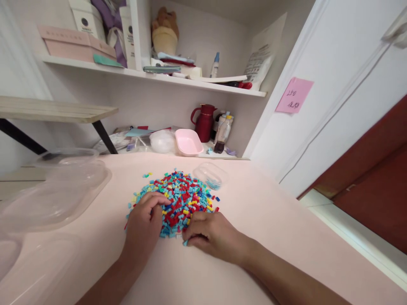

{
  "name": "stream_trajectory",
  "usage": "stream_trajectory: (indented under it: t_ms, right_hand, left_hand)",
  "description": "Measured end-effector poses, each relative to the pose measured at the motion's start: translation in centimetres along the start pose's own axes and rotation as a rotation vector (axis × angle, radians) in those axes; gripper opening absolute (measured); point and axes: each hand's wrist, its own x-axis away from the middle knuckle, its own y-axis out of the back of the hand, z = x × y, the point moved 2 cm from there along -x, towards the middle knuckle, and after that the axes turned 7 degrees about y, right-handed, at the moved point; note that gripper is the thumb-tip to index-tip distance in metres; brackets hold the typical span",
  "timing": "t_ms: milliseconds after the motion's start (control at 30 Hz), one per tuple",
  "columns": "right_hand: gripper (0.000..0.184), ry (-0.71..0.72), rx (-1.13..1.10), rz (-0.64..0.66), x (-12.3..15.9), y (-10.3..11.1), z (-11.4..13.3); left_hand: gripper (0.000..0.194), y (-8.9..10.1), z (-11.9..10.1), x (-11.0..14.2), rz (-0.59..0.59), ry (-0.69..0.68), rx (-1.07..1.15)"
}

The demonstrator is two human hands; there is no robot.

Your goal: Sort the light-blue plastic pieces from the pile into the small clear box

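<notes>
Bricks (184, 190), heaped; toward far edge of surface (270, 203) from right hand (214, 233), fingers pinching blue brick (185, 243). Left hand (144, 220) at heap's left side; finger grip unclear.

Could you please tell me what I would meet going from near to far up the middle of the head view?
Right hand → heap of small colourful bricks → pink tray → red jug. The left hand is left out because it overlaps the heap's left side.
</notes>
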Motion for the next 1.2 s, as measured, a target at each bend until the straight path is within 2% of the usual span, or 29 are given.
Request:
stream_trajectory:
  t_ms: [67, 100, 200, 267, 333, 400, 467, 567, 633, 700, 867, 967, 1100, 1200]
  right_hand:
    - [0.010, 0.011, -0.018, -0.039, -0.1, 0.4, 0.2]
    - [0.009, 0.007, -0.022, -0.098, -0.1, 0.8, 0.1]
    - [0.009, -0.088, 0.021, -0.415, 0.0, 3.1, -1.4]
    - [0.013, -0.194, 0.088, -0.647, 0.5, 5.1, -3.2]
    - [0.017, -0.294, 0.155, -0.808, 1.4, 7.0, -5.3]
    - [0.024, -0.402, 0.143, -0.873, 2.3, 8.4, -7.0]
    - [0.031, -0.492, 0.031, -0.914, 3.2, 9.1, -8.0]
    - [0.035, -0.522, -0.124, -0.941, 3.8, 9.0, -7.7]
    - [0.034, -0.487, -0.161, -0.897, 3.6, 8.2, -6.7]
    - [0.031, -0.422, -0.148, -0.787, 3.0, 6.8, -5.4]
    - [0.021, -0.054, 0.078, -0.369, 0.7, 2.9, -1.5]
    - [0.024, 0.094, 0.231, -0.215, -0.1, 1.4, 0.1]
    - [0.035, 0.101, 0.383, -0.048, -0.4, 0.3, 0.2]
    - [0.029, 0.065, 0.388, -0.027, -0.4, 0.2, -0.5]
  left_hand:
    - [0.029, 0.1, 0.1, -0.1, -0.006, -0.011, 0.004]
    - [0.029, 0.1, 0.2, -0.1, -0.013, -0.012, 0.003]
    - [0.028, 0.0, 0.4, -0.1, -0.021, 0.010, -0.021]
    - [0.028, -0.1, 0.5, -0.1, -0.011, 0.021, -0.031]
    - [0.029, -0.2, 0.4, -0.1, -0.005, 0.013, -0.028]
    - [0.029, -0.2, 0.4, -0.1, -0.008, 0.005, -0.021]
    - [0.029, -0.1, 0.4, -0.1, -0.018, 0.001, -0.015]
    - [0.028, 0.0, 0.5, -0.1, -0.030, 0.005, -0.008]
    - [0.028, 0.0, 0.5, -0.1, -0.036, 0.010, -0.007]
    - [0.029, 0.0, 0.5, 0.0, -0.037, 0.012, -0.008]
    - [0.032, -0.2, 0.1, -0.1, -0.018, 0.021, -0.029]
    - [0.033, -0.3, -0.1, -0.1, -0.002, 0.018, -0.041]
    - [0.033, -0.4, -0.2, -0.1, 0.010, 0.032, -0.039]
    - [0.033, -0.3, -0.4, -0.1, 0.013, 0.038, -0.039]
